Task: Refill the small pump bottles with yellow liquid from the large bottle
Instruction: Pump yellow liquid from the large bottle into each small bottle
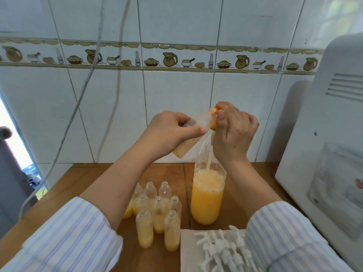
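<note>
while the left hand (172, 130) pinches a small bottle (206, 119), the right hand (233, 130) grips its neck.

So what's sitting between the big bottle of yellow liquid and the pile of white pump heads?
Nothing: in the head view, only bare wooden table separates the large bottle from the napkin holding the pump heads.

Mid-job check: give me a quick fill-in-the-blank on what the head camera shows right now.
The right hand grips the large clear plastic bottle of yellow liquid at its ____.
The left hand holds one small clear plastic bottle; it has ____ pump fitted.
The loose plastic pump heads on the white paper are ____.
Missing: neck; no; white.
</note>
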